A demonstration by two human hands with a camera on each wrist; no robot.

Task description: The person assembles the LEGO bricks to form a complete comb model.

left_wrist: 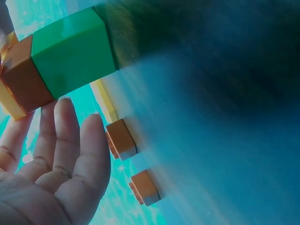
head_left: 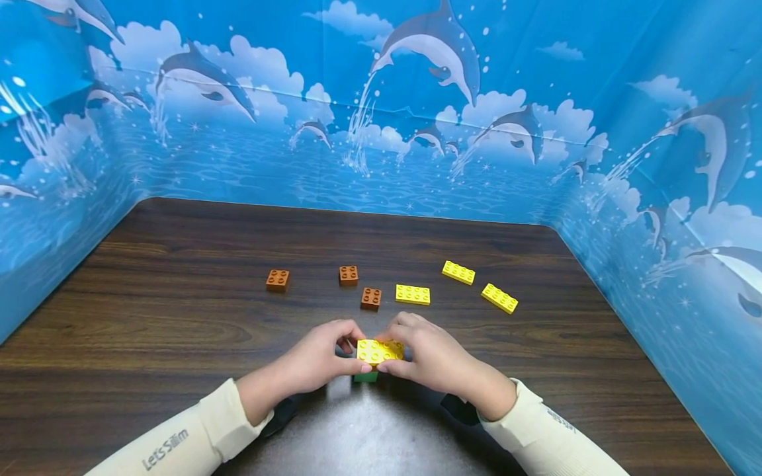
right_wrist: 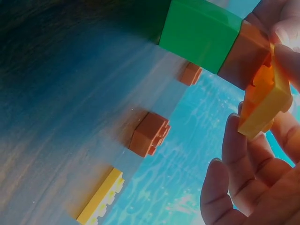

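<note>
A flat yellow toy brick (head_left: 374, 353) lies across the top of a short stack near the table's front. Under it come a brown brick (left_wrist: 26, 77) and, at the bottom on the table, a taller green block (left_wrist: 75, 54). The yellow brick overhangs the brown one to the right and looks slightly tilted in the right wrist view. My left hand (head_left: 318, 360) pinches its left end between thumb and fingers. With thumb in front and fingers behind, my right hand (head_left: 437, 354) grips the overhanging right end.
Beyond the hands lie three loose brown bricks, the leftmost brown brick (head_left: 277, 280) standing apart. Three flat yellow bricks are to the right, one yellow brick (head_left: 413, 295) closest to the stack. A blue dolphin-print curtain (head_left: 286, 145) borders the dark wooden table (head_left: 178, 264).
</note>
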